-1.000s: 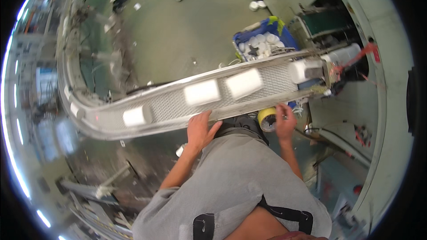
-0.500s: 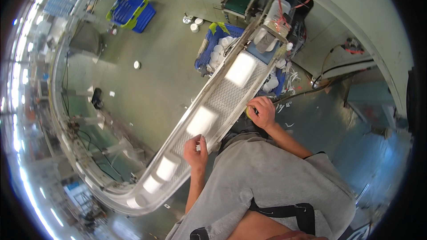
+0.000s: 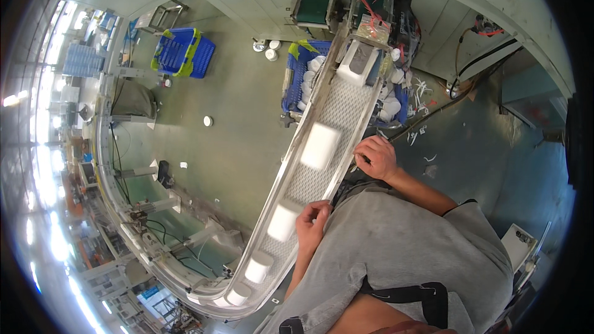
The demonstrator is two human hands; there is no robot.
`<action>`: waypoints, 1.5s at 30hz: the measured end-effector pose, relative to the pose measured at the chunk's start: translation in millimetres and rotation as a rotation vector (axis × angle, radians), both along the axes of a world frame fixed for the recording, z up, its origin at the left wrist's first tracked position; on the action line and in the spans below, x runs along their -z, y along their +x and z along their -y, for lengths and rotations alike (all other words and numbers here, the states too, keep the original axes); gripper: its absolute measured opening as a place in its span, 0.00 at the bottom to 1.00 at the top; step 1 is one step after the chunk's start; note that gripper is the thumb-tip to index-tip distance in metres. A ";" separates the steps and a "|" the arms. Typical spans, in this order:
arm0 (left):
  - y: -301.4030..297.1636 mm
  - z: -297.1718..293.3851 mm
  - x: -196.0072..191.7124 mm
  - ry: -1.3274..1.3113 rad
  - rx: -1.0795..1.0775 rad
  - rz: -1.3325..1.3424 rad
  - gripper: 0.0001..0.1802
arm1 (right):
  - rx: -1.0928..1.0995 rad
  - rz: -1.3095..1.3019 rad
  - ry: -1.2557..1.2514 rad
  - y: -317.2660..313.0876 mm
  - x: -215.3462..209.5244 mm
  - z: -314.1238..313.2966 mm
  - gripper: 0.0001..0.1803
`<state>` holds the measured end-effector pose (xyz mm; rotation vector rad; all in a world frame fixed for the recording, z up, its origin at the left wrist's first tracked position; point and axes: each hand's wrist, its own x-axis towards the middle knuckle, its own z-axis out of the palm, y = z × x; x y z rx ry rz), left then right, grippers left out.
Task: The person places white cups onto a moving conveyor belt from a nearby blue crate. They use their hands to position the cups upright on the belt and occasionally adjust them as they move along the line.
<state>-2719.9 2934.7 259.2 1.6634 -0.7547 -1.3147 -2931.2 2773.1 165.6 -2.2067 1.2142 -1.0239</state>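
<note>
A white mesh conveyor belt runs in front of me from upper right to lower left. Several white rounded blocks, apparently plastic containers, ride along it. My left hand is curled closed at the belt's near edge, beside one white container; nothing shows in its fingers. At the same edge, farther up, my right hand has its fingers bent inward; whatever they may hold is hidden. Between the hands, on the belt, lies another white container. At the belt's upper end sits a container with a grey recessed top.
Blue baskets of white pieces flank the belt's upper end, one on the left and one on the right. Another blue basket stands on the floor. A round white piece lies there too. Machine panels rise behind.
The containers have moved down the belt, and the one with the grey recess has come onto its upper end. My view has shifted. Both hands remain near the belt's edge, curled.
</note>
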 end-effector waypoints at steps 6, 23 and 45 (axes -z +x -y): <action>7.7 33.4 -95.6 -0.510 0.832 -0.583 0.36 | -0.018 0.009 -0.012 -1.8 0.4 2.6 0.02; 1.4 57.3 -119.9 -0.630 0.913 -0.521 0.24 | -0.062 0.022 -0.014 -18.9 19.1 8.7 0.06; -62.8 101.0 -119.1 -0.319 1.402 -0.744 0.21 | 0.061 0.208 -0.125 -19.5 53.7 -15.9 0.11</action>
